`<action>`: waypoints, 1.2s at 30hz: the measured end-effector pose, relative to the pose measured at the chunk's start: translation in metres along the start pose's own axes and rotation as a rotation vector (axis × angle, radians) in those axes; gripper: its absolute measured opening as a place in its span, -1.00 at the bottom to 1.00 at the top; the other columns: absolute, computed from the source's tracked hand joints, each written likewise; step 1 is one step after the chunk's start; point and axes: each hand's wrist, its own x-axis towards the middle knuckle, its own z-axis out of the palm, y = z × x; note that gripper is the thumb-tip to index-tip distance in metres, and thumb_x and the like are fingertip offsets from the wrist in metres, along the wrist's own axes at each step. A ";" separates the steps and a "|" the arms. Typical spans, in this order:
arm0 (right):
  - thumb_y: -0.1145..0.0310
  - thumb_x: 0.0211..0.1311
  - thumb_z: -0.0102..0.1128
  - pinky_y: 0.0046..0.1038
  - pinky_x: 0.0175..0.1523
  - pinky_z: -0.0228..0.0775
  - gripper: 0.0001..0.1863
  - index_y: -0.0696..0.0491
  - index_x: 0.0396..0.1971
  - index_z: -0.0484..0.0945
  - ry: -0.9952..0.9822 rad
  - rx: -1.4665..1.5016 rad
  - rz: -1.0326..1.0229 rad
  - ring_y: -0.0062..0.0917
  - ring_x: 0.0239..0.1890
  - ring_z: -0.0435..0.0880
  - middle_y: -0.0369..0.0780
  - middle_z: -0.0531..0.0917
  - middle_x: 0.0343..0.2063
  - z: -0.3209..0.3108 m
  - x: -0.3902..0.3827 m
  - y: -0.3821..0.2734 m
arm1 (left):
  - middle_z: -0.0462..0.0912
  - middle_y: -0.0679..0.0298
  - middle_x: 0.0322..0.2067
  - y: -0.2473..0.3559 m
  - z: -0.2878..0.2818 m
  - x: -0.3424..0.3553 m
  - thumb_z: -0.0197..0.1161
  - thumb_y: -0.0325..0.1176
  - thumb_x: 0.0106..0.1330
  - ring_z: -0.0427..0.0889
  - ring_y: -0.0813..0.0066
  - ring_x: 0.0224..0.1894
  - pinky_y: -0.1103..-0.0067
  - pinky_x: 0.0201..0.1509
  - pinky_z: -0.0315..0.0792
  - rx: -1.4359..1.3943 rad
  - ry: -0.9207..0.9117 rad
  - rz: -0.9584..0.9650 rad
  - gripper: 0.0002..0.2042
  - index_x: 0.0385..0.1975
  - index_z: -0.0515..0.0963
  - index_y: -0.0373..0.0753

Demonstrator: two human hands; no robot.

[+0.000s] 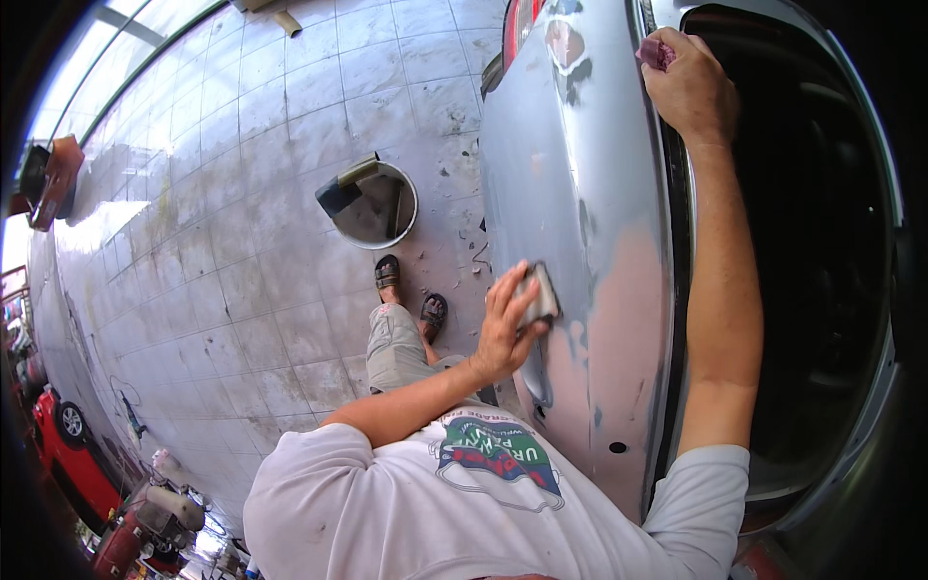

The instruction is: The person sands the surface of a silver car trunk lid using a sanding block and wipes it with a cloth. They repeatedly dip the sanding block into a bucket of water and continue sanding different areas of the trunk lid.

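Note:
My left hand [510,324] grips a beige sanding block [540,290] against the silver car panel [541,174], beside a patch of pinkish filler [619,338]. Its fingers are slightly blurred. Higher up, my right hand [691,82] is closed on a crumpled maroon cloth or pad [658,54] at the window's edge, my arm lying along the dark glass [822,242]. Grey scuffs and bare spots show on the paint near the red tail light [518,24].
A bucket [402,222] with dark water and a sheet over its rim stands on the tiled floor [242,271] by my sandalled feet. At the left are a red car [58,454], workshop equipment [164,517] and an orange-and-black object [53,179].

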 end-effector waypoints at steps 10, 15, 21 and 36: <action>0.27 0.26 0.34 0.01 -0.04 0.60 -0.85 0.02 -0.30 0.71 0.071 0.103 0.037 0.04 -0.14 0.75 -0.03 0.73 -0.21 -0.022 0.000 -0.034 | 0.47 -0.01 0.41 -0.108 -0.035 0.228 0.42 -0.04 0.42 0.38 -0.09 0.44 0.18 0.51 0.25 -0.019 0.144 -0.082 -0.38 0.42 0.51 -0.12; 0.26 0.28 0.32 0.02 -0.05 0.60 -0.86 0.01 -0.31 0.71 0.068 0.049 0.041 0.03 -0.16 0.75 -0.03 0.73 -0.23 -0.021 -0.002 -0.027 | 0.40 -0.07 0.44 0.017 -0.020 0.012 0.49 -0.24 0.31 0.40 -0.08 0.44 0.12 0.50 0.28 0.009 -0.051 0.068 -0.32 0.45 0.46 -0.15; 0.27 0.27 0.32 0.00 -0.02 0.60 -0.86 0.00 -0.29 0.72 0.055 0.057 0.055 0.01 -0.12 0.75 -0.05 0.74 -0.20 -0.022 0.003 -0.026 | 0.41 -0.13 0.40 -0.038 -0.037 0.097 0.48 -0.35 0.30 0.44 -0.18 0.35 0.14 0.40 0.37 0.112 -0.042 0.107 -0.32 0.46 0.44 -0.22; 0.29 0.23 0.36 -0.08 -0.05 0.58 -0.88 -0.02 -0.30 0.72 0.071 0.080 -0.028 -0.07 -0.12 0.75 -0.09 0.75 -0.24 -0.014 0.002 -0.035 | 0.48 -0.06 0.12 -0.042 -0.008 0.174 0.54 -0.04 0.32 0.47 0.09 0.20 0.31 0.29 0.39 -0.210 0.421 -0.418 -0.39 0.28 0.60 -0.24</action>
